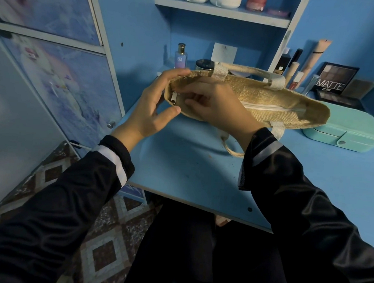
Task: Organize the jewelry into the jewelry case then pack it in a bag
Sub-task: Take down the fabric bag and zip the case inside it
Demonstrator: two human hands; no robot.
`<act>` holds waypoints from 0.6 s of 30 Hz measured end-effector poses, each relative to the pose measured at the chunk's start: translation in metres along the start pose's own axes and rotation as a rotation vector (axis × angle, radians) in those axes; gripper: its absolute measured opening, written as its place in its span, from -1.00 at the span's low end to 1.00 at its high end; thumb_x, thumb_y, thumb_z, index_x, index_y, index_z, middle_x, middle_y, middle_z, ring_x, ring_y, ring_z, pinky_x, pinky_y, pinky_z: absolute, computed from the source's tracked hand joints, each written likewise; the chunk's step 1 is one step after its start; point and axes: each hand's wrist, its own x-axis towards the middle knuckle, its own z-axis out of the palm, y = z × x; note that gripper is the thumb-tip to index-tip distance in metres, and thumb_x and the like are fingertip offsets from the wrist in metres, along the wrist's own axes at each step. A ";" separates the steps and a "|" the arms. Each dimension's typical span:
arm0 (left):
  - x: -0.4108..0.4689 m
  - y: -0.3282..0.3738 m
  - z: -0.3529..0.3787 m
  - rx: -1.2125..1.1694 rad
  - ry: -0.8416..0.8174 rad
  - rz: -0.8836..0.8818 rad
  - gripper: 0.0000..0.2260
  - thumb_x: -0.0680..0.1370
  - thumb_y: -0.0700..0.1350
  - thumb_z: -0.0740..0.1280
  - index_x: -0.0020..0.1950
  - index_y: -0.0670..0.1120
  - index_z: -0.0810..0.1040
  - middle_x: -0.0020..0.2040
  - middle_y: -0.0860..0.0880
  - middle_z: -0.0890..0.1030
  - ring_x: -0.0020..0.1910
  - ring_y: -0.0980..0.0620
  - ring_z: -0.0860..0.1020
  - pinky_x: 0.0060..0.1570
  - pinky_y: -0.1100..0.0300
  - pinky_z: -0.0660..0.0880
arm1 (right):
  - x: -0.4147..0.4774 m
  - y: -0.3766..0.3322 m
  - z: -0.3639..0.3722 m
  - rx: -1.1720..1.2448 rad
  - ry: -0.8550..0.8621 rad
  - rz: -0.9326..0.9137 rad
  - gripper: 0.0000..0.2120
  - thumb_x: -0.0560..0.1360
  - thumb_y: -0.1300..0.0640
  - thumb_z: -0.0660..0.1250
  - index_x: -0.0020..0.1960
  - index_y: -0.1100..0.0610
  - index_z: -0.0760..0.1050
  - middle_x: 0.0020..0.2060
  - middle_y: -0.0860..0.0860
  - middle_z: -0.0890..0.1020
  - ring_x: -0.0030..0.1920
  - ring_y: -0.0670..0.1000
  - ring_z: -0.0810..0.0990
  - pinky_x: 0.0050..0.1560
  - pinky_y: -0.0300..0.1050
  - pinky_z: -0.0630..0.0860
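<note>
Left grip (pixel 148 108) clasps one jute bag (pixel 272 96) by its end; right grip (pixel 214 108) curls inside its mouth, hold unclear. One teal jewelry case (pixel 346 131) sits on the desk (pixel 191 163).

You have a tan woven jute bag (pixel 270 95) with a white zip (pixel 271 107), a mint-green oblong case (pixel 344 127), a blue desk (pixel 191 170), glossy black sleeves (pixel 68 199) banded white, and diamond-patterned floor tiles (pixel 102 254), seemingly brown and cream.
</note>
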 end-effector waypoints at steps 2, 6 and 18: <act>0.000 0.001 0.000 -0.004 0.003 0.008 -0.45 0.44 -0.24 0.27 0.44 -0.19 0.28 0.35 -0.22 0.44 0.30 -0.19 0.47 0.27 -0.08 0.44 | 0.002 0.000 0.000 -0.011 0.007 0.002 -0.72 0.45 0.23 0.38 0.16 0.16 0.62 -0.04 0.08 0.63 -0.12 -0.11 0.52 -0.01 -0.43 0.40; 0.002 0.001 0.001 -0.023 0.004 0.016 -0.44 0.44 -0.25 0.26 0.44 -0.22 0.27 0.35 -0.22 0.43 0.32 -0.17 0.46 0.27 -0.06 0.44 | 0.004 0.000 0.002 -0.031 0.014 -0.009 -0.72 0.49 0.17 0.37 0.19 0.14 0.61 -0.03 0.10 0.62 -0.12 -0.11 0.52 -0.02 -0.49 0.34; 0.001 -0.001 0.001 -0.047 0.005 0.002 -0.43 0.44 -0.27 0.27 0.45 -0.23 0.27 0.33 -0.25 0.44 0.27 -0.14 0.49 0.24 0.04 0.44 | 0.003 0.000 0.003 -0.032 -0.035 0.015 -0.76 0.46 0.27 0.34 0.12 0.17 0.59 -0.03 0.09 0.59 -0.10 -0.06 0.50 -0.04 -0.53 0.29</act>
